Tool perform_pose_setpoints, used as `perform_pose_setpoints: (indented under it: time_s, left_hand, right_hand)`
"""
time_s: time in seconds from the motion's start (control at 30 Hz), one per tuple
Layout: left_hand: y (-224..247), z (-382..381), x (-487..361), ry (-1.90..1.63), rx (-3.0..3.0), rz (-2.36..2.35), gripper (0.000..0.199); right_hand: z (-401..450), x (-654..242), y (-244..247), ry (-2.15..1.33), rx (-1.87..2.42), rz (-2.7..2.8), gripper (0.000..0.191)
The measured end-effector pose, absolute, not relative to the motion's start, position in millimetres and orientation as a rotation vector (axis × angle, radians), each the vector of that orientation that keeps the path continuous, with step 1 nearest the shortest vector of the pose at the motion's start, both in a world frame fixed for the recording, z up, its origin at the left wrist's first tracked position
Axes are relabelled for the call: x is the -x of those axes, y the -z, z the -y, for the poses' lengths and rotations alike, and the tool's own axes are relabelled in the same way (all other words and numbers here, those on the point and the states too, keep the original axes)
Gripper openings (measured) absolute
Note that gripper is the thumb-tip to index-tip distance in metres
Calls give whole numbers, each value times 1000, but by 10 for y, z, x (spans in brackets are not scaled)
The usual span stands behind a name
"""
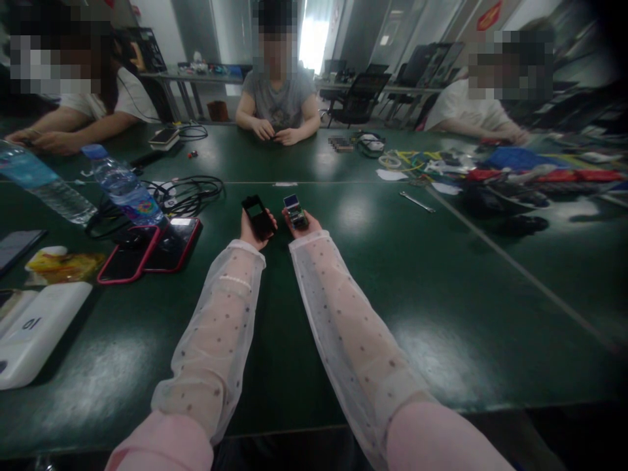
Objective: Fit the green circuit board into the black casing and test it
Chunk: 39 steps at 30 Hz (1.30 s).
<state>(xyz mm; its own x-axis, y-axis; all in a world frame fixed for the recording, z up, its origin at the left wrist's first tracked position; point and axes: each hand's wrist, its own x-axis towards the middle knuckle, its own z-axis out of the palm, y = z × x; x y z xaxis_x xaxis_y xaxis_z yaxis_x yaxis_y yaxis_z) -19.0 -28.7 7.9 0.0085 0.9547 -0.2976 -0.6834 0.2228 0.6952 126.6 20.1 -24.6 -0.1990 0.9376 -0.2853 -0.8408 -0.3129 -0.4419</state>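
Observation:
Both my arms, in sheer white dotted sleeves, stretch out over a dark green table. My left hand holds a small black rectangular device with a dark screen, tilted up. My right hand holds a small electronic module with a bluish top and exposed parts. The two hands sit side by side, a few centimetres apart, just above the tabletop.
Two red-cased phones, tangled black cables and two water bottles lie to the left. A white box sits at the near left. A wrench and colourful parts lie to the right. Three people sit across the table.

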Motion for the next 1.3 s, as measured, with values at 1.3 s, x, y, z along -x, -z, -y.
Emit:
perform_pose_setpoints:
  time_s: [1.3]
  left_hand:
    - [136,110,266,-1259,-242,-560,57]
  right_hand:
    - [-238,-1285,266,-1826,599,208,28]
